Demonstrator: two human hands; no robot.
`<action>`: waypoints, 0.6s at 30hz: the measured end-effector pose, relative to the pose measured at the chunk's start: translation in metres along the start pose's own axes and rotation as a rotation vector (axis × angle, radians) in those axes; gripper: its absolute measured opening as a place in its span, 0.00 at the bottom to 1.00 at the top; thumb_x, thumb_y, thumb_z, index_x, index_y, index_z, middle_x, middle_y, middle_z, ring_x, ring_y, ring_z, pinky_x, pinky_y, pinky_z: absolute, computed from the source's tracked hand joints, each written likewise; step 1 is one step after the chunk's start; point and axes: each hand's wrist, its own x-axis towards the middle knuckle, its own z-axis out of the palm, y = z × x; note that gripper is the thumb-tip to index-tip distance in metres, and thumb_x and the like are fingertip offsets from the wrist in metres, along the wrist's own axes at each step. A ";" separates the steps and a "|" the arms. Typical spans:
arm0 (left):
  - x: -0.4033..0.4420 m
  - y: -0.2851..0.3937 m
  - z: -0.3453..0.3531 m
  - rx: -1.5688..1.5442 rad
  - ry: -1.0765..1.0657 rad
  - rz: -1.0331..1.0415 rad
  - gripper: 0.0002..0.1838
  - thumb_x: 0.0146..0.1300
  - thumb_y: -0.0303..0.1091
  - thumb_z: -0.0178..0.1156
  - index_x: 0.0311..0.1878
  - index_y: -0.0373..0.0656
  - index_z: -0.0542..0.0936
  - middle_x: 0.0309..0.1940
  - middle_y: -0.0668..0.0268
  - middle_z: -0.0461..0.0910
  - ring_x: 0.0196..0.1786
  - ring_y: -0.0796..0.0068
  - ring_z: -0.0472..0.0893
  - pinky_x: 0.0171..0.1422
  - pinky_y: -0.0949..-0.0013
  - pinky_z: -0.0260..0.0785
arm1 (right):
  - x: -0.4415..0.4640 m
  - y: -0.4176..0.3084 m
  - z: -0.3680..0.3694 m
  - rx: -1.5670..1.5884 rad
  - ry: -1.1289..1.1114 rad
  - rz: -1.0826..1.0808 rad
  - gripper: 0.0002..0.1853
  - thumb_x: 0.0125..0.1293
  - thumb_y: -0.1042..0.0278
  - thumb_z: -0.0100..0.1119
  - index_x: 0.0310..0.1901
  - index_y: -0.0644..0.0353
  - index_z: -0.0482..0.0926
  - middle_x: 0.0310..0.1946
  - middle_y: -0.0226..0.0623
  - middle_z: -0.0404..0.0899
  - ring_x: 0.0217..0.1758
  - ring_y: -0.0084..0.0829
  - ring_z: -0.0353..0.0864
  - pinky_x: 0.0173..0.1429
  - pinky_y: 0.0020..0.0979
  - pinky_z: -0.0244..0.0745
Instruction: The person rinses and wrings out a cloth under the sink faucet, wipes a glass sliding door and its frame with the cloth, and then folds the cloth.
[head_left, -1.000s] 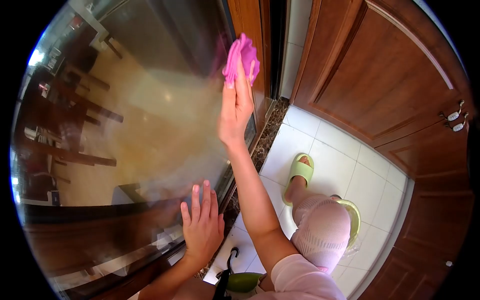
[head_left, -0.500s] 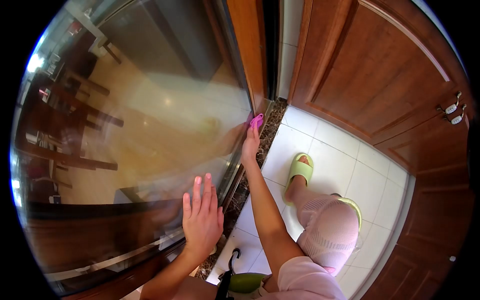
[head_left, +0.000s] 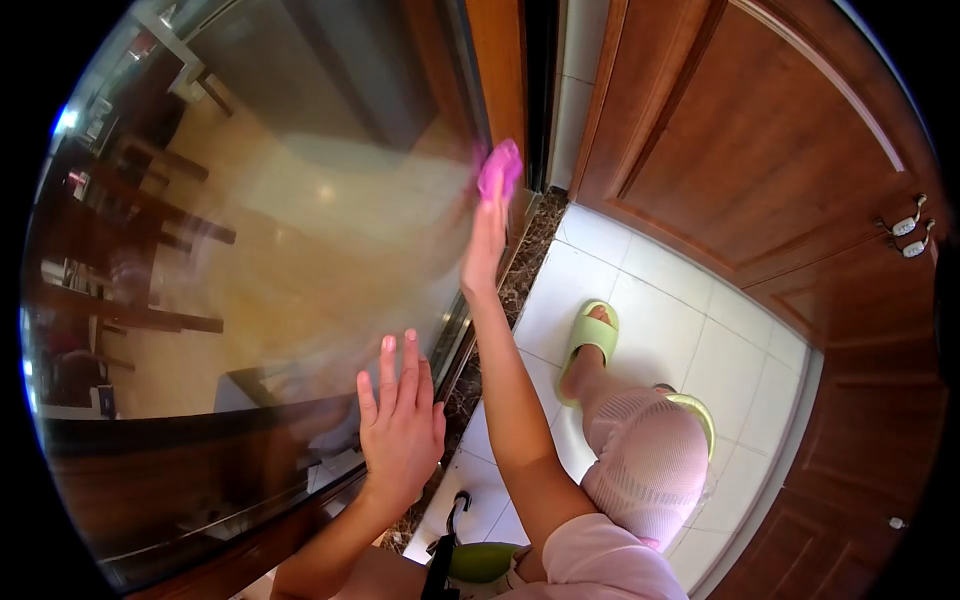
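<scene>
Pink cloth (head_left: 501,168) is pressed by my right hand (head_left: 487,240) against the orange-brown wooden frame (head_left: 497,75) at the edge of a glass door. The fingers of that hand point away from me and are partly covered by the cloth. My left hand (head_left: 402,425) is nearer to me, fingers stretched out and apart, in front of the large glass pane (head_left: 300,250); whether its palm touches the glass I cannot tell. Nothing shows in the left hand.
Dark marble sill (head_left: 532,245) runs along the foot of the door. White floor tiles (head_left: 640,300) lie to the right, with my foot in a green slipper (head_left: 594,335). Brown wooden cabinet doors (head_left: 760,130) stand at the right. Chairs and floor show in the glass.
My right hand has slid the pink cloth up along the door frame, away from me. The cloth now looks more spread. My left hand stays nearly in place.
</scene>
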 end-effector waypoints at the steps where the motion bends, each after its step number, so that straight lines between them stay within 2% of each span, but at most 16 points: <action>1: 0.002 0.001 0.001 0.003 0.005 0.002 0.29 0.62 0.41 0.61 0.65 0.36 0.76 0.81 0.57 0.54 0.84 0.50 0.46 0.82 0.38 0.34 | -0.011 0.034 -0.006 0.007 0.038 0.063 0.31 0.82 0.48 0.32 0.80 0.52 0.52 0.83 0.39 0.43 0.86 0.41 0.34 0.85 0.41 0.30; 2: 0.001 0.001 0.003 0.007 0.014 0.005 0.29 0.62 0.41 0.61 0.65 0.36 0.76 0.81 0.57 0.53 0.84 0.50 0.46 0.82 0.38 0.33 | -0.020 0.059 -0.012 0.062 0.047 -0.026 0.32 0.82 0.49 0.32 0.81 0.53 0.48 0.84 0.38 0.41 0.86 0.39 0.35 0.85 0.39 0.30; 4: 0.004 0.001 0.003 0.010 0.026 0.014 0.29 0.62 0.41 0.61 0.64 0.36 0.76 0.81 0.56 0.53 0.84 0.49 0.46 0.82 0.38 0.32 | -0.042 0.122 -0.025 0.131 0.048 0.080 0.33 0.82 0.51 0.34 0.81 0.56 0.43 0.84 0.36 0.36 0.86 0.35 0.35 0.85 0.33 0.29; 9: 0.014 0.005 0.006 0.012 0.067 0.037 0.28 0.62 0.43 0.61 0.62 0.36 0.78 0.80 0.54 0.54 0.84 0.50 0.45 0.82 0.38 0.30 | -0.058 0.103 -0.031 0.316 0.020 0.582 0.33 0.83 0.51 0.32 0.82 0.56 0.41 0.84 0.32 0.39 0.85 0.31 0.39 0.83 0.30 0.35; 11: 0.020 0.006 0.008 0.006 0.080 0.044 0.28 0.62 0.44 0.61 0.62 0.36 0.78 0.80 0.53 0.55 0.84 0.51 0.44 0.83 0.39 0.29 | -0.049 0.077 -0.025 0.275 -0.023 0.458 0.33 0.83 0.50 0.31 0.82 0.54 0.41 0.84 0.32 0.39 0.85 0.32 0.37 0.84 0.32 0.34; 15: 0.031 0.005 -0.004 0.005 0.020 0.068 0.29 0.63 0.45 0.61 0.63 0.37 0.78 0.78 0.53 0.57 0.84 0.52 0.44 0.84 0.40 0.29 | -0.025 -0.074 -0.012 0.073 -0.313 0.165 0.33 0.82 0.46 0.31 0.82 0.48 0.42 0.84 0.35 0.37 0.86 0.37 0.30 0.84 0.37 0.30; 18: 0.029 0.002 -0.012 0.051 -0.022 0.122 0.30 0.64 0.47 0.62 0.64 0.38 0.78 0.77 0.52 0.59 0.83 0.52 0.47 0.85 0.41 0.29 | -0.018 -0.137 -0.006 0.016 -0.434 0.038 0.34 0.82 0.42 0.30 0.82 0.44 0.42 0.84 0.37 0.35 0.86 0.41 0.25 0.85 0.41 0.27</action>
